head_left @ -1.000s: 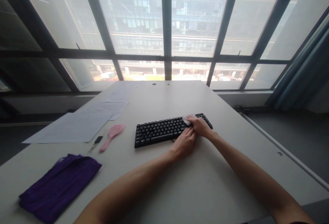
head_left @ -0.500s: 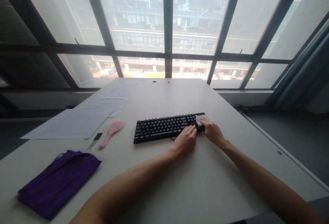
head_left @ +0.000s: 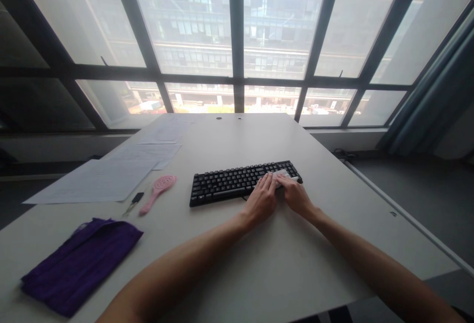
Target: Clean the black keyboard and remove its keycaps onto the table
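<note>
A black keyboard [head_left: 225, 184] lies at a slight slant on the white table. My right hand [head_left: 295, 195] presses a white tissue [head_left: 282, 172] onto the keys at the keyboard's right part, its fingers closed on the tissue. Close beside it, my left hand [head_left: 262, 195] rests on the keyboard's front edge and keys, palm down, with its fingers stretched out and nothing held. The fingertips of both hands are nearly touching, and the left ones lie at the tissue's left edge.
Left of the keyboard are a pink hairbrush [head_left: 158, 192] and a small black item [head_left: 137, 198] with a pale strap. A folded purple cloth [head_left: 83, 263] lies at the near left. Paper sheets [head_left: 92, 181] cover the table's left side. Tall windows stand behind the table [head_left: 237, 138].
My right hand has moved left over the keys with the tissue, from the keyboard's right end toward my left hand. The view has shifted slightly.
</note>
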The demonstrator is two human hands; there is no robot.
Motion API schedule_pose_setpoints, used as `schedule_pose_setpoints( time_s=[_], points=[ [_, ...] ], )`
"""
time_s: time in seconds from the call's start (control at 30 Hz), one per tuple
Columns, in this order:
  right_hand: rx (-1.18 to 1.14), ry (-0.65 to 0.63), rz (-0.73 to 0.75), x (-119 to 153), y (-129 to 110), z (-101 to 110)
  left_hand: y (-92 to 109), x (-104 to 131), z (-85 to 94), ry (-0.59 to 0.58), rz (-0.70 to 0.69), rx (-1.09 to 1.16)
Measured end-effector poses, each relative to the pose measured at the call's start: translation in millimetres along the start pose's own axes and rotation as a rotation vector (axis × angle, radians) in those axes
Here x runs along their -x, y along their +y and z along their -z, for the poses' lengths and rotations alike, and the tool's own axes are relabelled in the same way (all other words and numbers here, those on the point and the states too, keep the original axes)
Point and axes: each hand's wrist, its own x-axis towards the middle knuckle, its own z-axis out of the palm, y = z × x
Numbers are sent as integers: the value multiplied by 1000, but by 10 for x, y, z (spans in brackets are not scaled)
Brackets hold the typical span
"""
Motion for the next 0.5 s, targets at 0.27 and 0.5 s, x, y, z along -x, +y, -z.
schedule_pose_setpoints(
  time_s=[0.27, 0.5],
  points=[
    [11, -9, 67, -130, -540, -244, -231, 404, 317, -54, 86, -78],
    [-41, -63, 241, -308, -1149, -592, -507, 934, 756, -76, 153, -191]
  ],
)
